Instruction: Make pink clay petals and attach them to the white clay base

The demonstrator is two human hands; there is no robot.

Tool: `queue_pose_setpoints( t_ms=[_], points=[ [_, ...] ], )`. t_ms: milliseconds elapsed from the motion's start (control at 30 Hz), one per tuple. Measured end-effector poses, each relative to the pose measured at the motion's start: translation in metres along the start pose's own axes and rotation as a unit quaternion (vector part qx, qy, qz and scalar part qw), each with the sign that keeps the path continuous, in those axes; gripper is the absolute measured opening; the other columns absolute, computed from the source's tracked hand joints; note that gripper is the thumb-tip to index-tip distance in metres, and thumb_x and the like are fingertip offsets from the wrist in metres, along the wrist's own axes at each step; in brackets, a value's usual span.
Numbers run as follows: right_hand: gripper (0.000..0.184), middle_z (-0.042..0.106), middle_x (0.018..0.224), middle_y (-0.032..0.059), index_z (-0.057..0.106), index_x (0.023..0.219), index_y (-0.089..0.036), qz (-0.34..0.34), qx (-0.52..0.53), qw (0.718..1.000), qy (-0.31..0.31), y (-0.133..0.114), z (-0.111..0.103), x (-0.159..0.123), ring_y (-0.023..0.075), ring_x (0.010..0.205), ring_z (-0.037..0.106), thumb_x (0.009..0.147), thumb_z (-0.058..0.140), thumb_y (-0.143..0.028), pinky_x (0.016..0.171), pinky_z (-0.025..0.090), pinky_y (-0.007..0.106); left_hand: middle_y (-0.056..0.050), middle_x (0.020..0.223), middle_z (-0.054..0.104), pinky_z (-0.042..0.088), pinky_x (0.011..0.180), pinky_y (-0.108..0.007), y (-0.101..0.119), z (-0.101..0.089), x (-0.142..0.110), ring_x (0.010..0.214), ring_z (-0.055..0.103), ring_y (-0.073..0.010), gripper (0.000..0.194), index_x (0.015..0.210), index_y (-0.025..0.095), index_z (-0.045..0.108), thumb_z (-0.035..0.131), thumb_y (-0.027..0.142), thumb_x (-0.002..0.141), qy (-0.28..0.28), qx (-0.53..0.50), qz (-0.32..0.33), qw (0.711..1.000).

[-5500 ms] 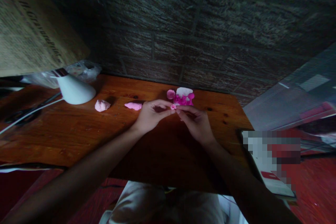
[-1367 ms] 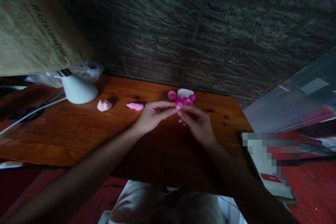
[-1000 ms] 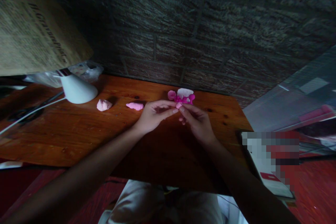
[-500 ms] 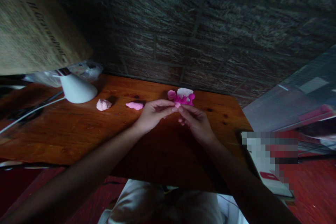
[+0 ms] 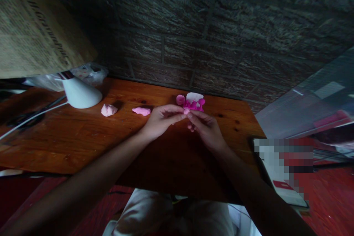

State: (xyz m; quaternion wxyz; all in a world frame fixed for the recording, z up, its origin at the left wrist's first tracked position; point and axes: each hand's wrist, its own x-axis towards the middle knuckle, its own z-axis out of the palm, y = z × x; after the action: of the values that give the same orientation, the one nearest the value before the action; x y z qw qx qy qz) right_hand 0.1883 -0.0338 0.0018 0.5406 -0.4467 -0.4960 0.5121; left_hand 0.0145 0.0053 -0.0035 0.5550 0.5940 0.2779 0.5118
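Between my fingertips is a small piece of pink modelling clay (image 5: 187,111). My left hand (image 5: 162,121) pinches it from the left with thumb and forefinger. From the other side, the thumb and forefinger of my right hand (image 5: 207,128) are closed on the same piece. Just behind the hands lies a bright pink figure (image 5: 194,105) with round parts and a pale top, partly hidden by my fingers. A flat pink clay lump (image 5: 141,111) rests left of my left hand, and a paler clay lump (image 5: 108,110) sits farther left.
A white lamp base (image 5: 82,94) with a cord and a newsprint-patterned shade (image 5: 38,33) stands at the left of the wooden table (image 5: 69,136). A plastic bag (image 5: 92,73) lies behind it. A dark brick wall (image 5: 179,37) borders the back edge. Right of the table is a translucent panel (image 5: 309,96).
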Motion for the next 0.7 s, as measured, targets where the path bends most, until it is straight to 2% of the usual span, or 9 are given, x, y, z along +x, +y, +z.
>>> queue_pose_setpoints(
  t_ms=[200, 333, 433, 567, 700],
  points=[
    [0.034, 0.073, 0.077, -0.0009, 0.083, 0.102, -0.027, -0.002, -0.011, 1.0, -0.003, 0.001, -0.0012, -0.0001, 0.0103, 0.059, 0.06, 0.077, 0.082, -0.051, 0.055, 0.048, 0.026, -0.007, 0.095, 0.081, 0.058, 0.079, -0.032, 0.0, -0.0001, 0.0001, 0.085, 0.072, -0.0178, 0.021, 0.091, 0.02, 0.081, 0.087, 0.032, 0.075, 0.002, 0.009, -0.007, 1.0],
    [0.033, 0.075, 0.082, -0.0005, 0.082, 0.104, -0.029, -0.002, -0.008, 1.0, -0.012, 0.0014, -0.0017, -0.0006, 0.0101, 0.06, 0.061, 0.079, 0.082, -0.049, 0.056, 0.049, 0.026, -0.006, 0.097, 0.082, 0.058, 0.086, -0.033, 0.001, -0.0008, 0.0003, 0.089, 0.074, -0.0177, 0.019, 0.092, 0.02, 0.081, 0.086, 0.03, 0.076, 0.004, 0.016, 0.007, 1.0],
    [0.033, 0.077, 0.085, -0.0001, 0.083, 0.102, -0.028, -0.007, -0.001, 1.0, -0.009, 0.0025, -0.0015, -0.0001, 0.0097, 0.059, 0.062, 0.075, 0.085, -0.048, 0.056, 0.05, 0.026, -0.006, 0.096, 0.082, 0.058, 0.09, -0.033, -0.0001, -0.0013, 0.0004, 0.089, 0.075, -0.0173, 0.019, 0.091, 0.019, 0.081, 0.086, 0.029, 0.076, 0.002, 0.021, 0.025, 0.999],
    [0.032, 0.078, 0.083, -0.0004, 0.083, 0.097, -0.026, -0.028, -0.002, 1.0, 0.003, 0.004, -0.0013, 0.0008, 0.0096, 0.058, 0.062, 0.072, 0.088, -0.045, 0.054, 0.05, 0.025, -0.006, 0.094, 0.082, 0.058, 0.085, -0.032, -0.0023, -0.0013, -0.0002, 0.085, 0.075, -0.0178, 0.02, 0.09, 0.017, 0.079, 0.085, 0.03, 0.077, -0.008, 0.048, 0.053, 0.997],
    [0.027, 0.077, 0.078, -0.0017, 0.083, 0.096, -0.028, -0.054, -0.023, 0.998, 0.0, 0.0031, -0.0015, 0.0, 0.0099, 0.057, 0.061, 0.073, 0.088, -0.04, 0.054, 0.051, 0.025, -0.005, 0.089, 0.08, 0.056, 0.076, -0.027, -0.0028, -0.001, -0.0017, 0.079, 0.071, -0.0147, 0.018, 0.093, 0.017, 0.077, 0.085, 0.023, 0.077, -0.003, 0.067, 0.088, 0.994]
  ],
)
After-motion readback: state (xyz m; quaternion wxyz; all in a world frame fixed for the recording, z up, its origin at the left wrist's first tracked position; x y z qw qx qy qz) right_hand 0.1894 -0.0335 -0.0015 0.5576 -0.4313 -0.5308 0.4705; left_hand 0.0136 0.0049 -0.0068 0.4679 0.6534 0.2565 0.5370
